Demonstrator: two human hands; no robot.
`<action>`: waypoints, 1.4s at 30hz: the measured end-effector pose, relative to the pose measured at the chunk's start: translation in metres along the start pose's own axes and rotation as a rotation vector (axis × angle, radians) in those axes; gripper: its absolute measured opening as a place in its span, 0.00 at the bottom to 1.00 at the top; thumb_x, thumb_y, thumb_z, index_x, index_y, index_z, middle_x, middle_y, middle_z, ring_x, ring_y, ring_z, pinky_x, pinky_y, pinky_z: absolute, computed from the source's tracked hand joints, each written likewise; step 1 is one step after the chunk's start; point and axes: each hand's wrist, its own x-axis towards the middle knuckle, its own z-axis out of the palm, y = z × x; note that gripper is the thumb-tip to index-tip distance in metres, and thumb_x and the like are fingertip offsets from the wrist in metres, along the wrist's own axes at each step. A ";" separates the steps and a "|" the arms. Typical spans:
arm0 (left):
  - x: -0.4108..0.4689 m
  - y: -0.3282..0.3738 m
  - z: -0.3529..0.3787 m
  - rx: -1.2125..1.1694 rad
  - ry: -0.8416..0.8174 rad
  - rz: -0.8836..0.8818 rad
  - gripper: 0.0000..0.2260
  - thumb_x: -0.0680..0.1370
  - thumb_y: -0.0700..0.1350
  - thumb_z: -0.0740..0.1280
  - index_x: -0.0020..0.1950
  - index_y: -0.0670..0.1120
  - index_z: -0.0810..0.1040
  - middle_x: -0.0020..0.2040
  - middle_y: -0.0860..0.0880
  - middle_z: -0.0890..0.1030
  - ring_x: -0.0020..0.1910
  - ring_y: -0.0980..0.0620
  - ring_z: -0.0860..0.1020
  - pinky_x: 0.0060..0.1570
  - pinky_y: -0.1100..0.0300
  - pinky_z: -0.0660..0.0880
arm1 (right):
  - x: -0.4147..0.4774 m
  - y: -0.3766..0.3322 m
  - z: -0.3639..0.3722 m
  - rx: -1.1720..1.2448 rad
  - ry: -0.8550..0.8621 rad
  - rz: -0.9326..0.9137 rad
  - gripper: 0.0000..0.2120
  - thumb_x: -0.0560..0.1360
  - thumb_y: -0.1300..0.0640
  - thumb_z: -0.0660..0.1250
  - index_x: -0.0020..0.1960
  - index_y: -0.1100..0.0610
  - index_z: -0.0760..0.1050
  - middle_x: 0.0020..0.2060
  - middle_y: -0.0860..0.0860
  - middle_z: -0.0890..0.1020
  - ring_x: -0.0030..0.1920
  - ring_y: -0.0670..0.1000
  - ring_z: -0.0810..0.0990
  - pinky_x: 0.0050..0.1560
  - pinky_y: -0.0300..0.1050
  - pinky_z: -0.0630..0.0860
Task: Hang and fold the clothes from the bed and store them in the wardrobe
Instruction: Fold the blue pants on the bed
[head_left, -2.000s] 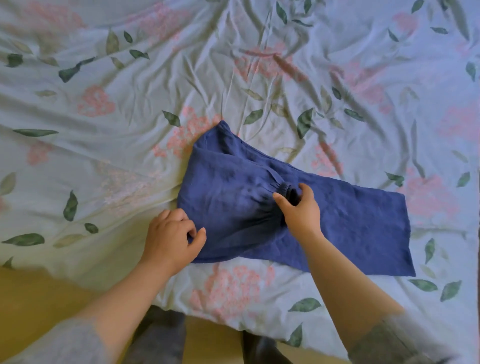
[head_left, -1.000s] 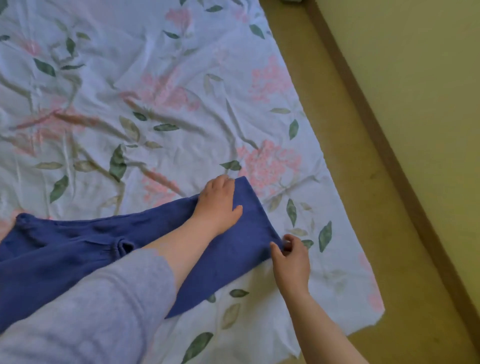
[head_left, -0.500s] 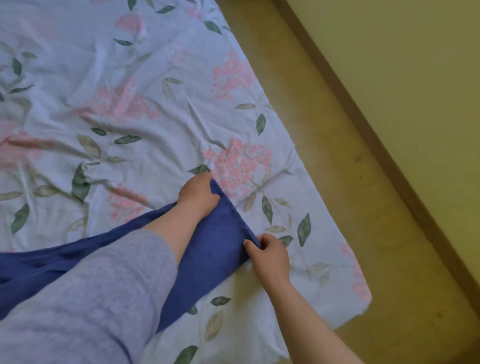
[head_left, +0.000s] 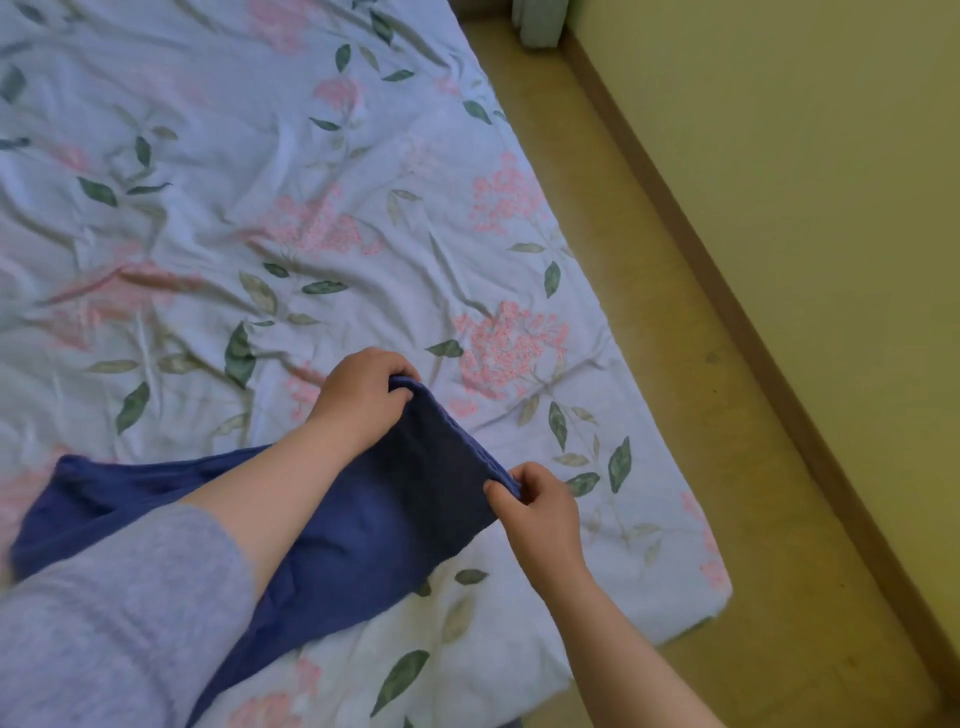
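Note:
A dark blue garment (head_left: 363, 525), seemingly trousers, lies across the floral bed sheet (head_left: 291, 218). Its right-hand hem is lifted a little off the sheet. My left hand (head_left: 361, 400) grips the far corner of that hem, fingers curled over the edge. My right hand (head_left: 537, 512) pinches the near corner between thumb and fingers. The garment's left part stays flat on the bed, partly hidden behind my grey-sleeved left arm (head_left: 119, 613).
The bed's right edge (head_left: 670, 467) runs diagonally beside a strip of tan floor (head_left: 737, 405). A yellow wall with a brown skirting board (head_left: 779, 364) borders that strip. A pale object (head_left: 540, 23) stands on the floor at the top.
Both hands went from the garment's waist to its right-hand hem. They now grip both hem corners and have lifted the edge off the sheet.

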 end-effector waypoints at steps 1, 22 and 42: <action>-0.007 -0.007 -0.010 0.024 0.001 0.008 0.08 0.75 0.38 0.67 0.49 0.47 0.83 0.50 0.49 0.80 0.53 0.48 0.76 0.49 0.59 0.69 | -0.006 -0.008 0.005 0.007 -0.020 -0.022 0.11 0.72 0.59 0.68 0.35 0.60 0.68 0.25 0.45 0.68 0.27 0.43 0.64 0.27 0.33 0.64; -0.167 -0.219 -0.140 0.072 0.238 -0.191 0.11 0.74 0.36 0.67 0.48 0.48 0.85 0.45 0.50 0.72 0.52 0.45 0.74 0.50 0.55 0.70 | -0.159 -0.081 0.215 -0.053 -0.477 -0.271 0.13 0.70 0.56 0.68 0.36 0.62 0.66 0.31 0.61 0.67 0.32 0.51 0.64 0.34 0.49 0.63; -0.212 -0.324 -0.072 -0.530 0.318 -0.486 0.10 0.74 0.44 0.73 0.54 0.46 0.83 0.47 0.50 0.83 0.41 0.62 0.78 0.49 0.65 0.75 | -0.169 -0.002 0.324 -0.416 -0.706 -0.270 0.14 0.72 0.54 0.70 0.34 0.49 0.65 0.26 0.43 0.68 0.28 0.44 0.64 0.31 0.34 0.65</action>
